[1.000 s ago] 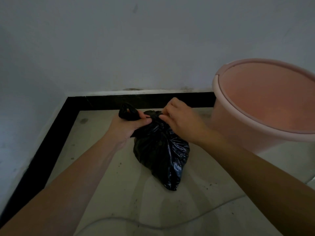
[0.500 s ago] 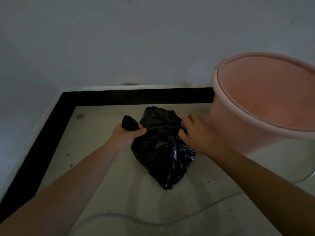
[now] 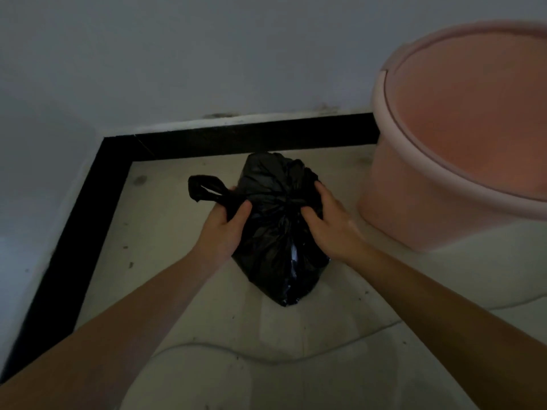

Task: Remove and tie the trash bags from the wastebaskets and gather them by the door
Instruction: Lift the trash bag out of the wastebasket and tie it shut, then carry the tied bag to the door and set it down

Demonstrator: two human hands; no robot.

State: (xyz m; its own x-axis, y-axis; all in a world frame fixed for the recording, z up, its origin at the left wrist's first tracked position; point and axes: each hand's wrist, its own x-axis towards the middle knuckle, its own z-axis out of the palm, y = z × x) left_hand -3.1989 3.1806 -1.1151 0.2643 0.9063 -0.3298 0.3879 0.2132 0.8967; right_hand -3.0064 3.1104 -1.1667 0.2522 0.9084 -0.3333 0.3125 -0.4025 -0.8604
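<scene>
Lying on the pale floor (image 3: 165, 261) in the corner of the room, the trash bag (image 3: 275, 255) sits between the person's two hands, its gathered top toward the black baseboard (image 3: 251, 137) and its pointed bottom end toward the person. The wastebasket (image 3: 396, 220) stands just to the right of it, close to the bag but apart from it.

The bag is black, shiny and creased, bulging in the middle, with the plastic drawn into tight folds near the top. One looped handle (image 3: 204, 187) sticks out to the left, past the fingers that hold it.

The left hand (image 3: 222, 229) grips the base of that loop, thumb on the near side and fingers wrapped round the far side, so the plastic is squeezed in the fist. The right hand (image 3: 331, 226) is curled on the right side of the gathered top, its thumb and fingers pinching a bunch of plastic there; whether it holds a second handle cannot be told.

A thin pale cord (image 3: 266, 361) runs across the floor nearer the person.
</scene>
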